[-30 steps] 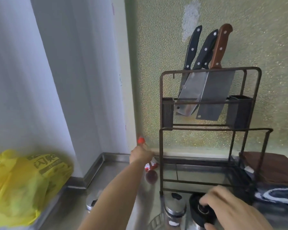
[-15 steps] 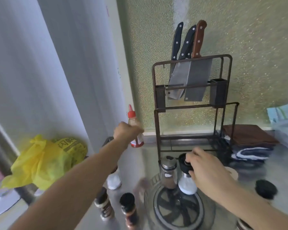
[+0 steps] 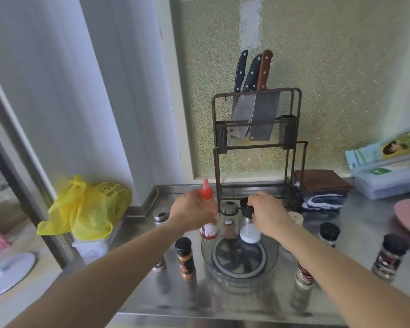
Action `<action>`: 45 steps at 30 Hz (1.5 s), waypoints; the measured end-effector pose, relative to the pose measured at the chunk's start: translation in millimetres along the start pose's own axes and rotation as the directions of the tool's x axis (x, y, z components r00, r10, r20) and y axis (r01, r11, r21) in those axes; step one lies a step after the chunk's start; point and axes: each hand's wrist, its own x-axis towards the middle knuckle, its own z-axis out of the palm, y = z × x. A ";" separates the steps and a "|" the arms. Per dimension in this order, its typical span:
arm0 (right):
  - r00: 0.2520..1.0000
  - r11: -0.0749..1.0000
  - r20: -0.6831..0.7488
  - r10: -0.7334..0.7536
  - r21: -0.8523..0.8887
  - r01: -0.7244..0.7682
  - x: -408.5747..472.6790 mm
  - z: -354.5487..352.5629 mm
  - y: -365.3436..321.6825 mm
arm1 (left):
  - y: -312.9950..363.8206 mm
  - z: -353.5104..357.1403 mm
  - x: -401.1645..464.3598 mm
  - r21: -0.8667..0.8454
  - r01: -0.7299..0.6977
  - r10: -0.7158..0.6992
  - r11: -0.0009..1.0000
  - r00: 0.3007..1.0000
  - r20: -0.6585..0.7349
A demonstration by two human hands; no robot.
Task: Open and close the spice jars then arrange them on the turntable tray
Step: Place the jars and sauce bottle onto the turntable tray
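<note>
**Two hands, one crowded tray**

Steel bench [image 3: 341, 292], far edge: my left hand [image 3: 194, 210] grips the red-capped bottle [image 3: 207, 223] at the turntable tray [image 3: 207, 263] rim, right hand [image 3: 268, 213] clamps the black-lidded jar [image 3: 247, 223]. Tip risk, I'd say: they're crowding the silver-lidded jar [image 3: 230, 221]. Three on the tray, roughly six jars off it.

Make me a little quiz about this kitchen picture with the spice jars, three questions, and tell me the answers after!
1. True or false: the left hand holds the red-capped bottle.
2. How many knives hang in the rack?
3. Which hand grips the black lid of the white-filled jar on the turntable tray? A) left B) right

Key: 1. True. 2. Three handles show. 3. B.
</note>
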 end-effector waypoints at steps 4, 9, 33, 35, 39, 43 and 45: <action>1.000 1.000 0.022 -0.010 0.000 0.010 -1.3 0.1 3.2 | -4.5 14.6 6.7 0.093 0.011 -0.011 0.996 1.000 0.005; 1.000 1.000 0.027 -0.015 -0.013 0.016 -3.9 2.1 5.9 | -0.4 29.4 18.6 0.149 -0.016 0.016 0.989 1.000 0.001; 1.000 0.998 0.028 -0.014 0.060 0.012 -22.1 -16.2 7.0 | -37.9 -7.1 25.2 0.033 0.004 -0.003 0.999 1.000 -0.031; 1.000 0.998 0.006 -0.016 0.055 0.016 -26.6 -25.6 10.5 | -52.2 -35.2 31.2 0.150 -0.023 0.041 0.988 0.992 -0.120; 1.000 0.998 -0.023 0.021 0.057 -0.020 -35.5 -42.1 23.2 | -89.7 -56.5 49.0 0.463 0.004 0.026 0.886 0.998 -0.058; 0.999 0.998 -0.033 0.028 0.053 -0.026 -50.3 -45.2 32.3 | -113.6 -40.5 57.0 0.505 0.022 -0.074 0.863 0.994 0.083; 0.999 0.998 -0.032 0.028 0.055 -0.026 -57.7 -44.8 34.7 | -118.7 -33.1 57.8 0.489 0.022 -0.064 0.872 0.996 0.070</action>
